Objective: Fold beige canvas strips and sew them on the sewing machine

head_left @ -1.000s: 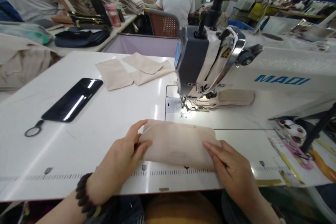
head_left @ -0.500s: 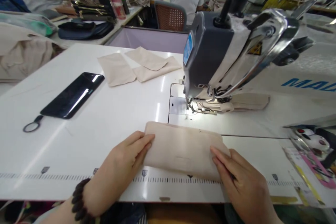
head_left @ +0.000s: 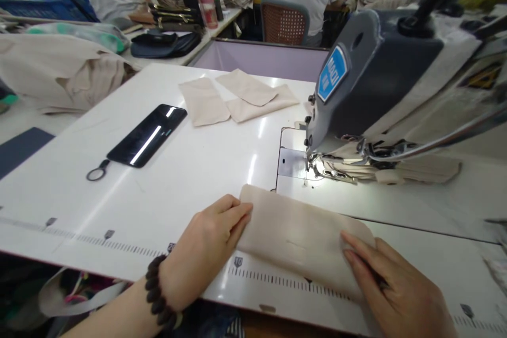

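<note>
— Slanting more than a moment ago, isn't it, that folded beige cloth (head_left: 301, 243)?

— Yes, its right end sits nearer the near edge of the white counter (head_left: 83, 179), and it lies across the printed ruler (head_left: 289, 281).

— And the grips?

— Left grip (head_left: 202, 259) rests on the cloth's left end, right grip (head_left: 396, 290) on its right end, both with fingers lying flat. Can't tell whether the thumbs are underneath.

— Room to move?

— Far corner sits just short of the steel needle plate (head_left: 291, 162). Beyond it, the presser foot (head_left: 332, 173) of the sewing machine (head_left: 376, 74) is down on a beige strip (head_left: 428, 169).

— Leftward?

— Open white counter, then a black smartphone (head_left: 146, 134); farther off, loose beige pieces (head_left: 237, 95).
</note>
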{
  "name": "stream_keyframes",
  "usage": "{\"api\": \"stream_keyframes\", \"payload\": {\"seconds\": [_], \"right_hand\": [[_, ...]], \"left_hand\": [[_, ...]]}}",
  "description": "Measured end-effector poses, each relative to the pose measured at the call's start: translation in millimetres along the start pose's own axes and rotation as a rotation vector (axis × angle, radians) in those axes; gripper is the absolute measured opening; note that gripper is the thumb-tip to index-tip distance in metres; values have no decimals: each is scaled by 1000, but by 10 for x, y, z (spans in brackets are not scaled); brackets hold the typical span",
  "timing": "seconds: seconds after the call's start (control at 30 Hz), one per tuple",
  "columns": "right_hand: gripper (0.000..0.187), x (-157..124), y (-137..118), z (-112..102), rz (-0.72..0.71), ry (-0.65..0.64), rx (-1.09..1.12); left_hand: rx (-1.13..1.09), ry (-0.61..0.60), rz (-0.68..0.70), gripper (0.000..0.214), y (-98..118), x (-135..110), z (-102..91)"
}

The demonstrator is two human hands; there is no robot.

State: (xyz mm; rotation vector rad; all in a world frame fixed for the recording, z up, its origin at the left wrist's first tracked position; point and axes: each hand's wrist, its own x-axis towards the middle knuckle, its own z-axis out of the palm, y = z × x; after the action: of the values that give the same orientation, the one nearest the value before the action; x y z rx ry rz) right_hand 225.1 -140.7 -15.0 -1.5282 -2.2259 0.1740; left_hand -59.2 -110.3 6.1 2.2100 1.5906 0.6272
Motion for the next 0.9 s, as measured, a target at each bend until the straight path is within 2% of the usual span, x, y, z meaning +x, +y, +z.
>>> {"api": "stream_keyframes", "payload": {"seconds": [0.23, 0.5, 0.77, 0.9], "right_hand": [[30, -8, 19, -7, -36, -20, -36], [31, -8, 65, 17, -65, -30, -66], [26, 110, -121, -13, 54, 45, 52], [26, 178, -211, -43, 128, 32, 105]], "left_hand": [[-18, -42, -44, 27, -6, -14, -11], [13, -35, -41, 28, -8, -3, 0], [21, -23, -17, 30, -44, 17, -3], [71, -4, -11, 31, -115, 15, 38]]}}
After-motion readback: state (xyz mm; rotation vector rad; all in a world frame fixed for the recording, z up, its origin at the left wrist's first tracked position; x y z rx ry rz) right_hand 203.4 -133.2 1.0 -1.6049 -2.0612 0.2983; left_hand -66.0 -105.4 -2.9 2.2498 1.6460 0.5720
